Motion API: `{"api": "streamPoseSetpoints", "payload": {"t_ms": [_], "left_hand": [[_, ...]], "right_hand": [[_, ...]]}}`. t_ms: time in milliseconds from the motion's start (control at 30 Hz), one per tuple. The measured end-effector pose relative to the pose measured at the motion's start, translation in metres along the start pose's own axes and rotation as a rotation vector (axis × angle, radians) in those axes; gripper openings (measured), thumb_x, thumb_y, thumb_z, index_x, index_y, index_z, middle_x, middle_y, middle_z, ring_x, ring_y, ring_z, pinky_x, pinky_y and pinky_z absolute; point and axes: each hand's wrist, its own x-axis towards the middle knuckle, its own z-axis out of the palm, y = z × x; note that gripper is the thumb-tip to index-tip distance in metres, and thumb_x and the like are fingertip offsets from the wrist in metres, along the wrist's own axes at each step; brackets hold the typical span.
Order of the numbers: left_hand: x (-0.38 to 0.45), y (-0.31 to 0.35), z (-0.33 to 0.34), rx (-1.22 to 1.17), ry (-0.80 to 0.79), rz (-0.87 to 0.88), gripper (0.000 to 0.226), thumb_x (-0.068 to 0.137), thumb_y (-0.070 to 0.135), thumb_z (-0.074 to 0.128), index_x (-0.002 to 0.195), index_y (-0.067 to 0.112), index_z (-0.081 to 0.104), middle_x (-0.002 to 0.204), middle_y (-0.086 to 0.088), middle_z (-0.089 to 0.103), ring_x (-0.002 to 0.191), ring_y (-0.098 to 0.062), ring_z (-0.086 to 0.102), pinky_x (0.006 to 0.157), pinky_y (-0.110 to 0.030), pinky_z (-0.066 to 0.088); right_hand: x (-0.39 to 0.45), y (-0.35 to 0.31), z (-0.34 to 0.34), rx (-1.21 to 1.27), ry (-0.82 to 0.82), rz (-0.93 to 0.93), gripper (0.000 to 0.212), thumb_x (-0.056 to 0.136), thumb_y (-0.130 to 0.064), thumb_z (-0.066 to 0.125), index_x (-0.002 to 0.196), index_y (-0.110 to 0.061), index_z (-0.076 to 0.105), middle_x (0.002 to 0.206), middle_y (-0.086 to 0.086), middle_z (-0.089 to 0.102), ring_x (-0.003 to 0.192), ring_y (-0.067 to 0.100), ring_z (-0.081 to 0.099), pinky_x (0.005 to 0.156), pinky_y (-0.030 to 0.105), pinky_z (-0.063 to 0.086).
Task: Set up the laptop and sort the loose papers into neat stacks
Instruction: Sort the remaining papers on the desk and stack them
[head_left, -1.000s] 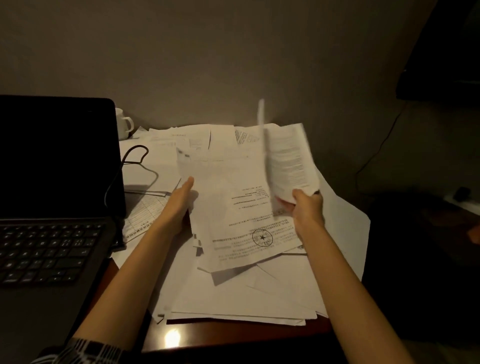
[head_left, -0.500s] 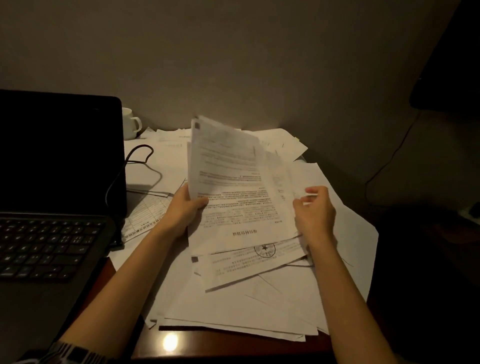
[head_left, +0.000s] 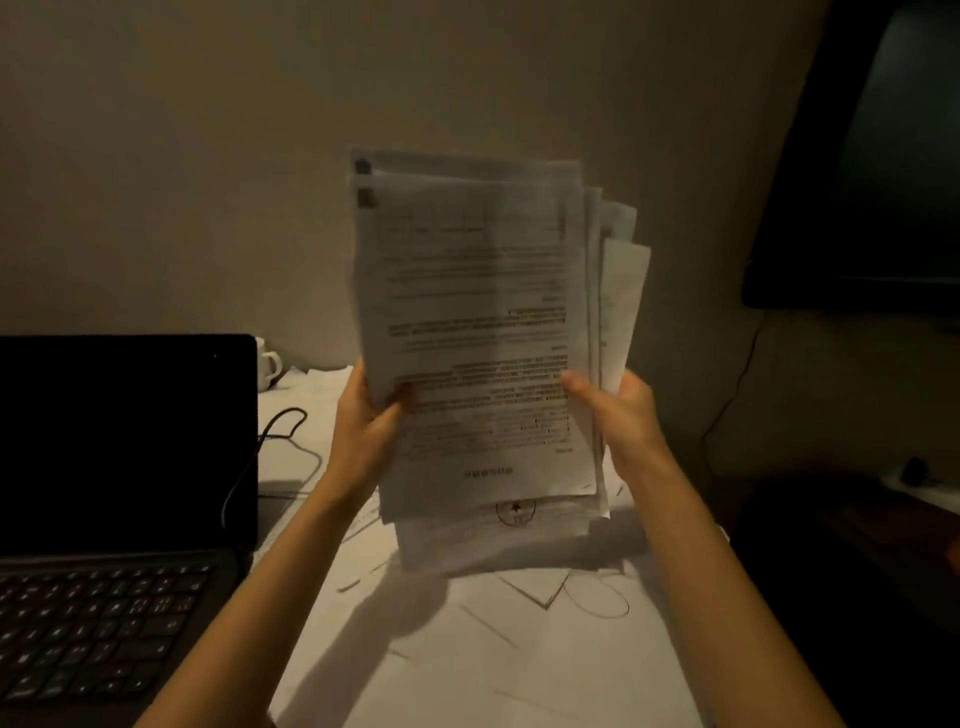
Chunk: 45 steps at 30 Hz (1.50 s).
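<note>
I hold a bundle of printed papers upright above the desk, text upside down. My left hand grips its left edge, thumb in front. My right hand grips its right edge, thumb on the front sheet. The sheets are uneven, with several sticking out at the right and bottom. More loose papers lie spread on the desk below. An open black laptop with a dark screen stands at the left.
A white mug stands behind the laptop by the wall. A thin black cable loops over the papers next to the laptop. A dark monitor hangs at the upper right, and the floor at the right is dark.
Both hands have gathered the sheets and lifted them from the desk into an upright bundle. The view has tilted upward.
</note>
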Motion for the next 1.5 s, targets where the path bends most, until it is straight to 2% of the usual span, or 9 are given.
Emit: {"api": "streamPoseSetpoints", "payload": {"t_ms": [167,367,467,700,933,1100,1267,1400,1500], "left_hand": [[0.016,0.019,0.010,0.020,-0.068,0.061,0.029,0.091,0.013,0.058,0.114,0.029,0.050,0.110,0.002,0.063,0.100,-0.014,0.065,0.081,-0.032,0.057],[0.002,0.014,0.005,-0.060,0.003,-0.046,0.053,0.066,0.046,0.074,0.111,0.025,0.054,0.103,0.001,0.068,0.090,-0.014,0.069,0.067,-0.023,0.056],[-0.008,0.005,0.005,-0.071,-0.025,-0.097,0.076,0.055,0.062,0.075,0.113,0.015,0.058,0.098,0.001,0.072,0.087,-0.016,0.070,0.065,-0.023,0.056],[-0.016,0.008,0.022,-0.058,0.029,-0.130,0.043,0.063,0.056,0.066,0.095,0.027,0.064,0.086,0.011,0.073,0.081,-0.010,0.070,0.064,-0.019,0.055],[-0.036,-0.025,0.005,0.029,-0.115,-0.297,0.032,0.079,0.040,0.072,0.104,0.021,0.066,0.098,0.002,0.073,0.092,-0.020,0.070,0.076,-0.033,0.059],[-0.078,-0.062,0.002,0.054,-0.120,-0.421,0.019,0.092,0.018,0.060,0.109,0.015,0.066,0.104,0.001,0.071,0.097,-0.022,0.067,0.074,-0.024,0.056],[-0.078,-0.067,0.003,0.024,-0.068,-0.494,0.010,0.092,0.013,0.059,0.099,0.015,0.066,0.086,0.007,0.075,0.084,-0.015,0.071,0.066,-0.022,0.056],[-0.076,-0.075,-0.002,-0.047,0.007,-0.556,0.018,0.093,0.011,0.057,0.110,0.009,0.063,0.097,0.001,0.071,0.088,-0.017,0.069,0.074,-0.026,0.054],[-0.073,-0.082,-0.003,-0.113,0.113,-0.591,0.028,0.095,0.011,0.054,0.122,0.006,0.058,0.109,-0.003,0.066,0.092,-0.014,0.066,0.081,-0.026,0.054]], "right_hand": [[-0.002,-0.024,0.003,-0.020,0.104,-0.162,0.031,0.083,-0.021,0.071,0.109,-0.012,0.057,0.103,0.005,0.067,0.091,0.017,0.067,0.078,0.032,0.058],[-0.023,0.004,-0.014,0.089,0.032,-0.094,0.035,0.075,-0.016,0.073,0.108,-0.016,0.059,0.099,0.001,0.070,0.086,0.014,0.071,0.069,0.025,0.058],[-0.033,0.028,-0.017,0.017,0.018,-0.016,0.035,0.072,-0.025,0.076,0.105,-0.020,0.065,0.099,-0.001,0.072,0.096,0.020,0.069,0.078,0.033,0.057],[-0.038,0.028,-0.004,-0.031,0.045,-0.143,0.021,0.076,-0.016,0.076,0.087,-0.031,0.068,0.085,-0.015,0.073,0.084,0.003,0.068,0.075,0.022,0.055],[-0.049,0.044,-0.018,-0.146,-0.092,-0.003,0.013,0.089,-0.020,0.063,0.100,-0.028,0.063,0.100,-0.009,0.068,0.095,0.012,0.064,0.077,0.022,0.053],[-0.066,0.072,-0.018,-0.214,-0.077,0.095,0.015,0.095,-0.019,0.055,0.109,-0.023,0.061,0.103,-0.005,0.067,0.098,0.015,0.065,0.071,0.018,0.055],[-0.060,0.062,-0.016,-0.315,-0.074,0.139,0.026,0.097,-0.017,0.051,0.122,-0.013,0.058,0.109,-0.004,0.063,0.095,0.012,0.062,0.069,0.016,0.053],[-0.069,0.078,-0.027,-0.526,0.143,0.226,0.025,0.100,-0.032,0.041,0.101,-0.014,0.058,0.103,0.008,0.063,0.095,0.021,0.058,0.075,0.032,0.047],[-0.094,0.096,-0.054,-1.097,0.372,0.334,0.045,0.097,-0.046,0.039,0.129,-0.015,0.048,0.134,0.015,0.049,0.124,0.030,0.044,0.106,0.046,0.030]]}}
